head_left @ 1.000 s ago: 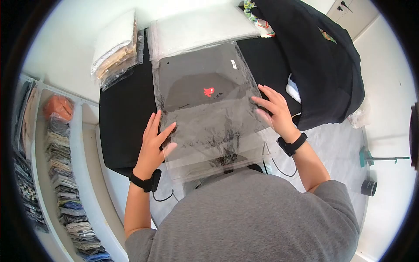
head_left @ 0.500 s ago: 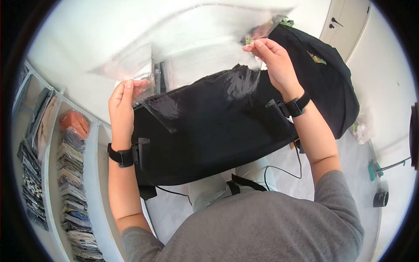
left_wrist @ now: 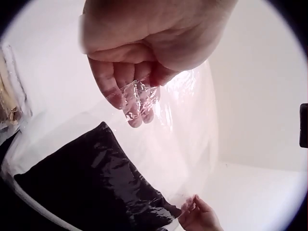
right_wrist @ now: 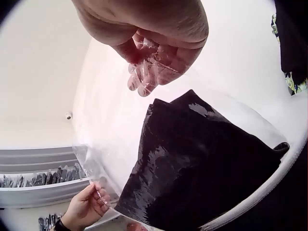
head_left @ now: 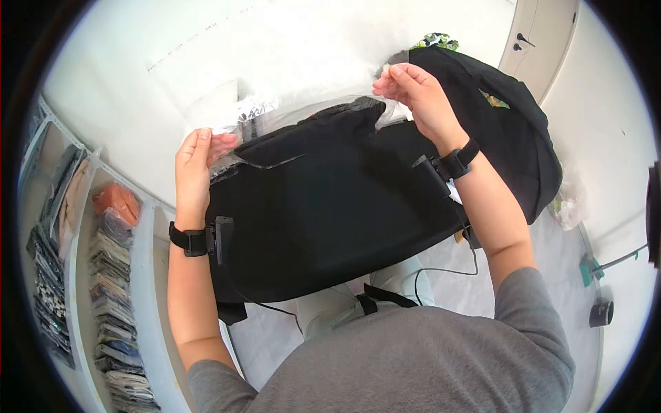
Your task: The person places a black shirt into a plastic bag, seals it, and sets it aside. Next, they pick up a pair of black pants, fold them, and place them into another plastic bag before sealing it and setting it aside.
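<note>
Up over the far part of the black-covered table (head_left: pixel 330 213), a clear plastic bag (right_wrist: pixel 86 161) hangs between my two hands. My left hand (head_left: pixel 192 168) pinches one side of it between thumb and fingers, and my right hand (head_left: pixel 428 110) pinches the other side. Crinkled film shows against the fingers in both wrist views. Inside the bag is a folded black garment (right_wrist: pixel 192 159), glossy where the film lies on it. From the head view only a dark strip of this garment (head_left: pixel 317 127) shows, tilted away from me.
A large black cloth heap (head_left: pixel 496 131) covers the table's right end, with patterned fabric (head_left: pixel 435 42) behind it. Shelves of bagged, folded clothes (head_left: pixel 113 303) stand at left, with an orange bundle (head_left: pixel 117 203) on top. Cables (head_left: pixel 447 272) hang from my wrist cameras.
At first the bagged garment lay flat with its red print up, my fingers spread beside it. My hands then lifted the bag by its sides; it has since tilted farther away.
</note>
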Demonstrator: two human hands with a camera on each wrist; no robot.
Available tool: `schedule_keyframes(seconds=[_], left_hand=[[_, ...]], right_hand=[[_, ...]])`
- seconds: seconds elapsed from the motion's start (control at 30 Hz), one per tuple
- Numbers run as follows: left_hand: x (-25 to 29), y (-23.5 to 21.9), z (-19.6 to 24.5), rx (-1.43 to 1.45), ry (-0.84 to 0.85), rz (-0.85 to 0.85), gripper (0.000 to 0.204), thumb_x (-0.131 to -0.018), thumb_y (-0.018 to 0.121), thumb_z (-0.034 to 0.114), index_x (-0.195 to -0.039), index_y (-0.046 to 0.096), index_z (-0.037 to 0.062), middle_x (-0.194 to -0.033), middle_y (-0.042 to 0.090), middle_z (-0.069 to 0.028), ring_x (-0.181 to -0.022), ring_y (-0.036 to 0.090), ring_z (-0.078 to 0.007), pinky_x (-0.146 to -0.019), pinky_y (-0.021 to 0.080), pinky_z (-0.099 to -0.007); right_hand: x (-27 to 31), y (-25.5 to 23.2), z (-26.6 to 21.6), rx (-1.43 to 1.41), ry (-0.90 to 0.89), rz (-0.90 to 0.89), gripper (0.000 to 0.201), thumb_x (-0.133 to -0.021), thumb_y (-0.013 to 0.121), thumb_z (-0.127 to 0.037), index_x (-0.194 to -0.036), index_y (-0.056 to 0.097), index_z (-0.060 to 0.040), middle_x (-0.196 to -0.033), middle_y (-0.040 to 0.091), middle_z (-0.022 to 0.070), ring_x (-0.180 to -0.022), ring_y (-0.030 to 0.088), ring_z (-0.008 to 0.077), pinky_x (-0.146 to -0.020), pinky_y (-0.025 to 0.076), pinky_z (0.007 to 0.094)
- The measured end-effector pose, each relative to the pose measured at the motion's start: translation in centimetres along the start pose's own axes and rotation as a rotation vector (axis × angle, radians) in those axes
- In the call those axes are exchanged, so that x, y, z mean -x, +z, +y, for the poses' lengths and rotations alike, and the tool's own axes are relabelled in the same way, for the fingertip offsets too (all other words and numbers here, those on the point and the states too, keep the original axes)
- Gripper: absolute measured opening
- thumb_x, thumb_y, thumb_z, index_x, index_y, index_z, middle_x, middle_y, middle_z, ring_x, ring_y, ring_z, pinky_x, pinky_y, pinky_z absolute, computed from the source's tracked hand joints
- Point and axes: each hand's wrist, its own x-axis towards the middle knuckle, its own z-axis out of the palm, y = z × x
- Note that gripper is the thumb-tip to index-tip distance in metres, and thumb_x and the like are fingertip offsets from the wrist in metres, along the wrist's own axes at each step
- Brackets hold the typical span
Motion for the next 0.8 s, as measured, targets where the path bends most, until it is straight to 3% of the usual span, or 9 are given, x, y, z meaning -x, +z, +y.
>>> schedule_keyframes(seconds=[0.17,0.33,0.43,0.5,0.53,0.63,0.77,0.8], left_hand=[[0.2,0.2,0.6,0.0,0.036,0.017,0.028,-0.098,0.043,0.025,-0.095,0.056,0.0001,-0.093,0.066,-0.0143,-0.086,0.065,-0.0204,-0.079,0.049,-0.0286],[0.0,-1.1,0.0,0.014,0.008,0.017,0.028,-0.098,0.043,0.025,-0.093,0.056,0.0014,-0.09,0.064,-0.0086,-0.083,0.062,-0.0148,-0.077,0.048,-0.026],[-0.1,-1.7,-0.9,-0.067,-0.026,0.021,0.027,-0.098,0.044,0.025,-0.095,0.057,0.0009,-0.088,0.064,-0.0065,-0.083,0.061,-0.0119,-0.075,0.047,-0.0231],[-0.2,-1.7,-1.0,-0.089,-0.016,0.036,0.028,-0.098,0.044,0.025,-0.097,0.058,0.0004,-0.09,0.064,-0.0067,-0.084,0.061,-0.0121,-0.075,0.047,-0.0239],[-0.2,-1.6,-0.9,-0.109,-0.012,0.053,0.029,-0.098,0.044,0.025,-0.099,0.058,-0.0002,-0.091,0.064,-0.0069,-0.086,0.061,-0.0123,-0.075,0.047,-0.0247],[0.3,-0.3,0.7,-0.106,0.052,0.057,0.03,-0.097,0.045,0.025,-0.1,0.06,-0.0005,-0.095,0.065,-0.0079,-0.089,0.061,-0.0135,-0.077,0.047,-0.0268],[2.0,1.9,2.7,-0.244,0.105,0.001,0.031,-0.097,0.045,0.024,-0.098,0.063,-0.0011,-0.098,0.066,-0.0091,-0.091,0.061,-0.0152,-0.079,0.047,-0.0284],[2.7,3.0,3.1,-0.285,0.122,-0.014,0.031,-0.097,0.045,0.024,-0.098,0.064,-0.0014,-0.098,0.066,-0.0092,-0.092,0.061,-0.0155,-0.079,0.047,-0.0282]], right_hand=[[0.0,-0.1,-0.6,0.004,-0.022,-0.007,0.024,-0.096,0.048,-0.023,-0.096,0.06,-0.0032,-0.091,0.067,0.0069,-0.082,0.062,0.0113,-0.078,0.047,0.0248],[-0.1,-0.2,-0.7,-0.037,-0.002,-0.046,0.023,-0.095,0.049,-0.023,-0.095,0.062,-0.0037,-0.088,0.067,0.0038,-0.08,0.061,0.0101,-0.076,0.046,0.024],[-0.7,-0.5,0.4,0.069,0.012,-0.039,0.022,-0.095,0.049,-0.024,-0.094,0.063,-0.0061,-0.09,0.065,0.0008,-0.074,0.055,0.0053,-0.071,0.043,0.0212],[-0.8,-0.3,0.3,0.231,-0.023,0.005,0.024,-0.094,0.052,-0.024,-0.096,0.067,-0.0059,-0.085,0.062,-0.0033,-0.065,0.043,0.0019,-0.063,0.037,0.02],[-0.8,-0.2,0.1,0.254,-0.013,0.04,0.023,-0.091,0.056,-0.023,-0.096,0.068,-0.0035,-0.087,0.062,-0.0001,-0.088,0.052,0.0078,-0.084,0.037,0.024],[-1.3,0.2,-0.8,0.261,-0.036,0.129,0.023,-0.091,0.057,-0.022,-0.097,0.068,-0.0038,-0.087,0.062,0.0006,-0.089,0.052,0.009,-0.087,0.036,0.0247],[-3.5,-0.3,-2.2,0.287,-0.019,0.183,0.022,-0.09,0.055,-0.02,-0.096,0.068,-0.0028,-0.09,0.064,0.0035,-0.071,0.056,0.0123,-0.067,0.046,0.0268],[-4.7,-0.1,-2.3,0.227,-0.091,0.22,0.023,-0.086,0.057,-0.021,-0.093,0.068,-0.0022,-0.085,0.065,0.0054,-0.063,0.057,0.0144,-0.057,0.048,0.0287]])
